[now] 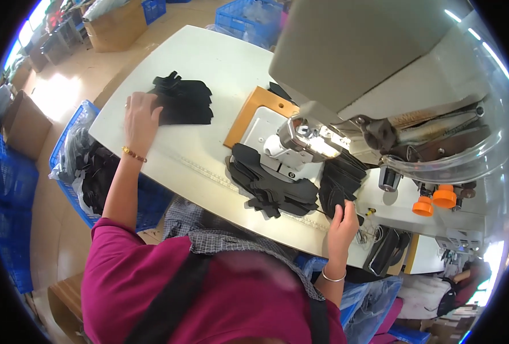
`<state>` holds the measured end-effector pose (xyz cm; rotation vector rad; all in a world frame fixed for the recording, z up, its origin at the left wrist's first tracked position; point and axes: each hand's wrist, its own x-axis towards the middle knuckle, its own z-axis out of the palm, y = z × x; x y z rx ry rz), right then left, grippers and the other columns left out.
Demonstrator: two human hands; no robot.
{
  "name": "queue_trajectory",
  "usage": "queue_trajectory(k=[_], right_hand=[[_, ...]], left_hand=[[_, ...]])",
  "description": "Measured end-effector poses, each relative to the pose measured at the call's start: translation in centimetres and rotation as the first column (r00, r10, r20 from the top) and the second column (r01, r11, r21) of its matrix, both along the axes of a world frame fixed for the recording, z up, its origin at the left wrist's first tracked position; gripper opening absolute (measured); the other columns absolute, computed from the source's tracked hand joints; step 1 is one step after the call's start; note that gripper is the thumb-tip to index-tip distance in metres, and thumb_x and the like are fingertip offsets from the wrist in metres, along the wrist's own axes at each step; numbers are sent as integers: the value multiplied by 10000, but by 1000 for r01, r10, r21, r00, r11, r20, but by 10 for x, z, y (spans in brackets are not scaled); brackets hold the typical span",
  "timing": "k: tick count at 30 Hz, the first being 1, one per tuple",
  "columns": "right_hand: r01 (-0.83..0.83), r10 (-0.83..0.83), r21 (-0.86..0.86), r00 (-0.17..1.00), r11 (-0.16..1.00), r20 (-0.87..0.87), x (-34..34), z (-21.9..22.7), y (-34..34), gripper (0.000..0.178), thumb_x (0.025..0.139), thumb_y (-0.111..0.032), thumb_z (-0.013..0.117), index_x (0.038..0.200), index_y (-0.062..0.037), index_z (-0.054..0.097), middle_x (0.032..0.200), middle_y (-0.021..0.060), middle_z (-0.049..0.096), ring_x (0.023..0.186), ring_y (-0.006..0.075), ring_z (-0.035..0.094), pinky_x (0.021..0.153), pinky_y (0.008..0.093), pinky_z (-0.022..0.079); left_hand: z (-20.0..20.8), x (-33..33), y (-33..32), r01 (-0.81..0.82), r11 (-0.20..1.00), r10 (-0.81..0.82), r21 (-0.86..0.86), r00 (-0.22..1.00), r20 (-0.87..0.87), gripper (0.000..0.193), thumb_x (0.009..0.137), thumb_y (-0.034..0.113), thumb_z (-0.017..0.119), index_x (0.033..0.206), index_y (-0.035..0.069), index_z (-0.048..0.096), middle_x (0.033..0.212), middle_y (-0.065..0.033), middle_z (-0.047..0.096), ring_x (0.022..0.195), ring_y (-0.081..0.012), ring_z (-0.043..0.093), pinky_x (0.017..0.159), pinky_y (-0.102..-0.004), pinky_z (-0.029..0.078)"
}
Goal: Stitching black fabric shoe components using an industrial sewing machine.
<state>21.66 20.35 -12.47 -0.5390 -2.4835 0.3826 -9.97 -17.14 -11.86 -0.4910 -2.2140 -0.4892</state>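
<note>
On the left of the white table [168,140], a stack of black cut fabric pieces [187,103] lies fanned out. My left hand [141,117] is at its left edge, fingers curled and thumb over the pieces. My right hand [342,225] pinches the near edge of another black fabric bundle [340,180] right of the sewing machine's needle area. Between my hands, a third layered pile of black pieces [271,183] rests in front of the machine head [306,137]. How many layers each hand grips is hidden.
The sewing machine's large grey body [369,51] overhangs the table at right, with orange knobs [443,196] below it. An orange-edged plate [240,123] surrounds the stitching area. A blue crate [65,143] with black pieces and plastic stands beside the table's left edge.
</note>
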Motion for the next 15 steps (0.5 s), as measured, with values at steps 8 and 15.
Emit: queue_trajectory(k=[8,15], right_hand=[[-357,344,-178,933,917,-103,-39,87,-10,256,876,49,528,1112,9,618,1025,150,664,914,243,636,828,305,472],[-552,577,-260,816,792,25,-70,124,-15,288,908,-2,536,1157,-66,663,806,37,589,682,134,476,653,251,392]], left_hand=[[22,67,104,860,485,-836,160,402,373,233,757,66,732,988,68,702,985,-79,677,950,-274,610,819,-369,513],[23,52,130,927,340,-658,-161,356,663,152,806,148,614,929,102,690,941,-29,663,899,-256,636,762,-386,511]])
